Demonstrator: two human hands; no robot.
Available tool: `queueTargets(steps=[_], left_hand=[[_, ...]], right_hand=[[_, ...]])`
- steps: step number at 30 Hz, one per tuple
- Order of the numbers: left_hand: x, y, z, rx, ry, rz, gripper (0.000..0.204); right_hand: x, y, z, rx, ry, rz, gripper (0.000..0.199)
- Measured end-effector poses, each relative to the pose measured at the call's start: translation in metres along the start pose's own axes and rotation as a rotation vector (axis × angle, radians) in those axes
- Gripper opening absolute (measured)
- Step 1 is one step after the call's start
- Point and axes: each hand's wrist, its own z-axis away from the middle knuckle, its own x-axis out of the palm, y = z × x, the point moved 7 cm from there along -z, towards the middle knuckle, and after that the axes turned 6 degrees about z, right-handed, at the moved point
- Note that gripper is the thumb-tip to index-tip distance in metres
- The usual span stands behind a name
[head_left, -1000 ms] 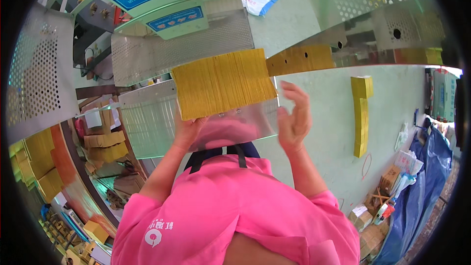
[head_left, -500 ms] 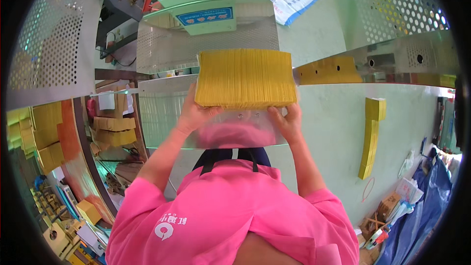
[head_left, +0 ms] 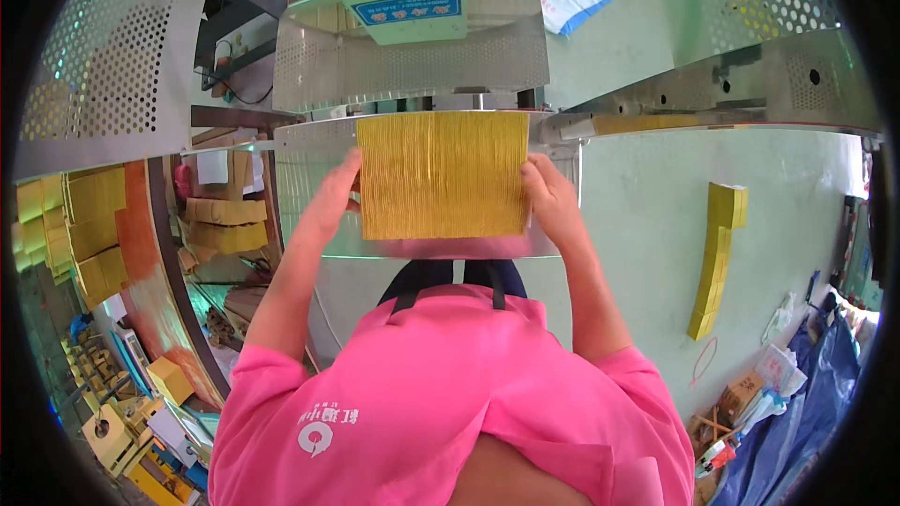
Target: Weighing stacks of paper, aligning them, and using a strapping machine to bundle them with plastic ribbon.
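Note:
A thick block of thin golden-yellow paper sheets (head_left: 443, 176) sits in front of my chest, its many fine edges facing up. My left hand (head_left: 336, 195) presses against the block's left side, with the fingertips partly hidden behind its edge. At the opposite side my right hand (head_left: 551, 189) grips the right edge, the thumb near the upper corner. Below the block is a shiny metal shelf (head_left: 309, 225), which mirrors my pink top. Whether the block rests on the shelf or is held just over it, I cannot tell.
Beyond the shelf stands a machine with a polished metal cover (head_left: 412, 66). A long metal rail (head_left: 750, 84) runs off to the right. Perforated panels (head_left: 112, 56) flank the far side. A row of yellow paper blocks (head_left: 714, 272) lies on the floor at right, near a blue tarp (head_left: 797, 412).
The paper block has come toward me, away from the machine, and shows more of its top face. My hands have shifted from its near corners to its two sides.

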Motion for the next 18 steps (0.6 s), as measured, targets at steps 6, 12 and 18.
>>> queueTargets(steps=[6, 12, 18], left_hand=[[-0.001, -0.009, 0.002, 0.038, 0.08, 0.2, 0.059], [-0.003, -0.048, -0.018, 0.254, 0.07, 0.446, 0.046], [0.025, -0.05, -0.017, 0.248, -0.016, 0.851, 0.046]], right_hand=[[0.01, 0.048, -0.006, 0.168, -0.057, -0.376, 0.043], [0.022, 0.035, -0.005, -0.227, 0.216, -0.234, 0.037], [0.039, 0.023, 0.01, 0.012, 0.016, -0.797, 0.042]])
